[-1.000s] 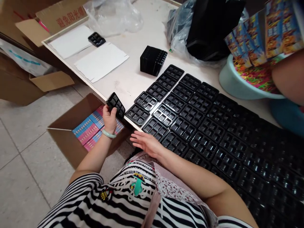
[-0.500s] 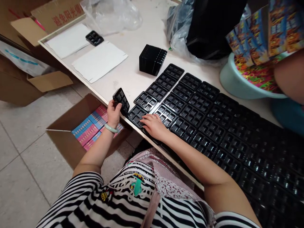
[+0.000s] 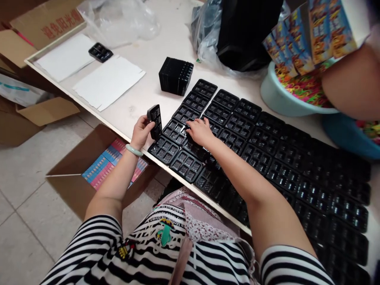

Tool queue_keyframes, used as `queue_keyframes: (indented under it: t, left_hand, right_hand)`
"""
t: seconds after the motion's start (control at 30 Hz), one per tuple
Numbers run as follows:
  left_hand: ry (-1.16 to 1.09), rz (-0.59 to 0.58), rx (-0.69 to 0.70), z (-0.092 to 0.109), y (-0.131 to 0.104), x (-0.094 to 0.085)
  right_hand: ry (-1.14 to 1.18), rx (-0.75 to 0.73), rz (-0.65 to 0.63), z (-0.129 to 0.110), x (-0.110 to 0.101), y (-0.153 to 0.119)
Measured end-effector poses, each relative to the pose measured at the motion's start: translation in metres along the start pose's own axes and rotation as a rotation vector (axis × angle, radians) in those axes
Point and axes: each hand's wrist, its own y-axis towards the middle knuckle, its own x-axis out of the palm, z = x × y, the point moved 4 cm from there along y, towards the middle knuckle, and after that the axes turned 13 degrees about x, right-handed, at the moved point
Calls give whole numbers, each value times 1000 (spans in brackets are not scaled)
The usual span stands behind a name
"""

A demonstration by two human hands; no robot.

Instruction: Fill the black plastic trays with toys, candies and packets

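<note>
Tray in L fingers, nr. blk. trays

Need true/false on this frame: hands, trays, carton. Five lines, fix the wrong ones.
1. The open carton holds pink and blue packs. True.
2. The right hand is inside the carton. False: the right hand is over the laid-out trays.
3. The left hand holds a black tray. True.
4. The bangle is on the right wrist. False: the bangle is on the left wrist.
5. A black stack stands on the table. True.
</note>
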Motion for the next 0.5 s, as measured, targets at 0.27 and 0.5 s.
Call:
queue_keyframes:
  t: [0.27, 0.5]
  left_hand:
    - [27, 41, -3, -8, 4, -10]
    - [42, 107, -11, -14, 30, -6]
  right_hand:
    - [94, 10, 100, 33, -23, 36]
    - [-1, 159, 167, 84, -57, 118]
